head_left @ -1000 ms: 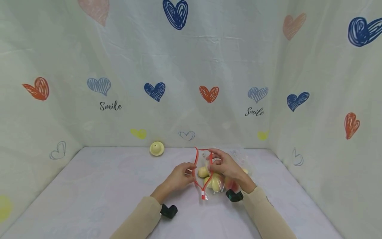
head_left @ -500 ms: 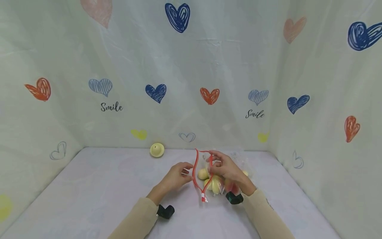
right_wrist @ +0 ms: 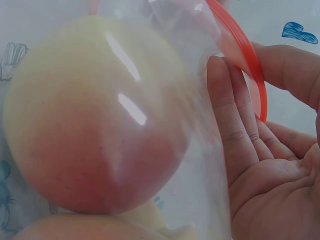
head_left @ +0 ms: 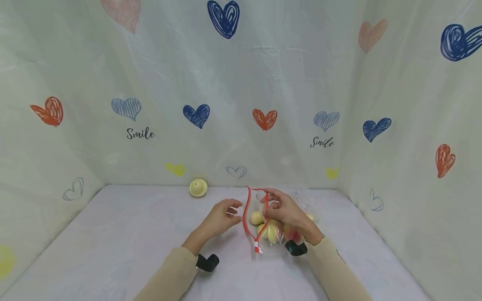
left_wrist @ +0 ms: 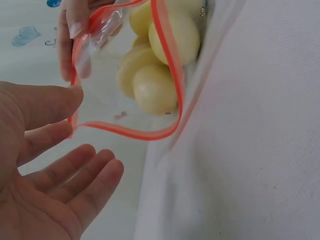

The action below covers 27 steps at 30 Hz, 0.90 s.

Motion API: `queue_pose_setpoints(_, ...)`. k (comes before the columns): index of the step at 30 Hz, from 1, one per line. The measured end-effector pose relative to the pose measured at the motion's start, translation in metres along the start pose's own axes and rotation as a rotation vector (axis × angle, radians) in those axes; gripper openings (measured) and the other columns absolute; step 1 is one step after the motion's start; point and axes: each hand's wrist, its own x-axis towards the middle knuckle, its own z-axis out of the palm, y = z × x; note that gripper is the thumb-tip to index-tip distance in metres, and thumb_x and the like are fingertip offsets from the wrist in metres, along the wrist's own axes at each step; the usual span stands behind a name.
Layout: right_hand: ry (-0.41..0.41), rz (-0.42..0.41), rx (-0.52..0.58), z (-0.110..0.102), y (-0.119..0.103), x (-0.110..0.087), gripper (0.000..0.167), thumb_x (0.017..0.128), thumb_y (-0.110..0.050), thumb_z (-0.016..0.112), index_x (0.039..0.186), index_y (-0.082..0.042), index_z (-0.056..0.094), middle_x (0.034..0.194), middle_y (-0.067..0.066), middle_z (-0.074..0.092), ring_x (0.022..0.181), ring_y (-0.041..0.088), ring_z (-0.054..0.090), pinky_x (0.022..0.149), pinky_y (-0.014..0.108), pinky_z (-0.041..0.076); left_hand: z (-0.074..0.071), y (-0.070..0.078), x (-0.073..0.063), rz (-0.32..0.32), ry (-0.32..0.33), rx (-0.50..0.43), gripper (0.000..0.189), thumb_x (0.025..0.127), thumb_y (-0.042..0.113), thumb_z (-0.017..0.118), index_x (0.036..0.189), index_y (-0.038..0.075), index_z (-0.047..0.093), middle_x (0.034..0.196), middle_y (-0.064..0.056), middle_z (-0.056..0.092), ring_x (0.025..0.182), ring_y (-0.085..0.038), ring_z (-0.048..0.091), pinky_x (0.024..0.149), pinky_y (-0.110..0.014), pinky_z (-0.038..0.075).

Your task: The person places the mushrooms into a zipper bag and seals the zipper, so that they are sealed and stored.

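Note:
A clear zip bag (head_left: pixel 246 209) with a red zip edge lies on its side right of the table's middle, its mouth held wide toward the left. My right hand (head_left: pixel 285 211) pinches the red edge between thumb and fingers. Inside are several pale yellow rounded pieces (left_wrist: pixel 155 90) and a peach-like fruit (right_wrist: pixel 95 115) with a red blush, seen through the plastic. Just left of the mouth is my left hand (head_left: pixel 220 217), its fingers spread and loosely bent with nothing between them. In the left wrist view its thumb and index finger overlap the red edge.
A pale yellow round piece (head_left: pixel 198 188) with a wide rim sits at the table's back edge, left of the bag. White cloth (head_left: pixel 124 234) covers the table. Heart-printed curtains (head_left: pixel 233 75) rise behind it and at both sides.
My left hand has come off the bag's red edge, moving slightly left and up, and its fingers have spread. The right hand keeps its hold and the bag stays in place.

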Motion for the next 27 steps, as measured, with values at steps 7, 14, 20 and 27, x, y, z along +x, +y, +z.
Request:
queue_pose_setpoints(7,0.007,-0.011,0.024,-0.006,0.026,0.013,0.071,0.087,-0.002,0.066,0.147,-0.005,0.030,0.128,0.026,0.050,0.070,0.016,0.057,0.068,0.025,0.054,-0.008,0.002,0.002,0.011,0.027,-0.005,0.040,0.086,0.016,0.070,0.124,0.010,0.058,0.122,-0.013,0.058,0.107,-0.026,0.058,0.088,-0.039,0.051)
queue_pose_setpoints(14,0.007,-0.042,-0.001,-0.005,0.026,0.011,0.072,0.085,-0.006,0.070,0.146,-0.006,0.032,0.125,0.023,0.051,0.073,0.019,0.059,0.069,0.027,0.054,-0.020,-0.001,0.000,0.051,0.100,0.000,0.037,0.085,0.012,0.072,0.120,0.007,0.061,0.116,-0.006,0.060,0.106,-0.025,0.059,0.088,-0.036,0.051)
queue_pose_setpoints(20,-0.017,-0.046,-0.006,-0.002,0.009,0.004,0.069,0.086,0.000,0.066,0.145,-0.003,0.032,0.124,0.027,0.051,0.073,0.020,0.057,0.069,0.028,0.054,-0.032,-0.008,0.000,0.096,0.159,0.006,0.036,0.083,0.006,0.072,0.118,0.003,0.062,0.116,-0.011,0.061,0.104,-0.025,0.058,0.087,-0.039,0.051)
queue_pose_setpoints(27,-0.016,-0.054,0.009,-0.006,0.029,0.013,0.071,0.087,-0.001,0.066,0.147,-0.004,0.029,0.127,0.027,0.050,0.071,0.017,0.056,0.068,0.026,0.054,-0.051,-0.021,0.001,0.088,0.196,0.070,0.038,0.083,0.007,0.072,0.119,0.002,0.060,0.118,-0.010,0.060,0.108,-0.029,0.055,0.087,-0.040,0.051)
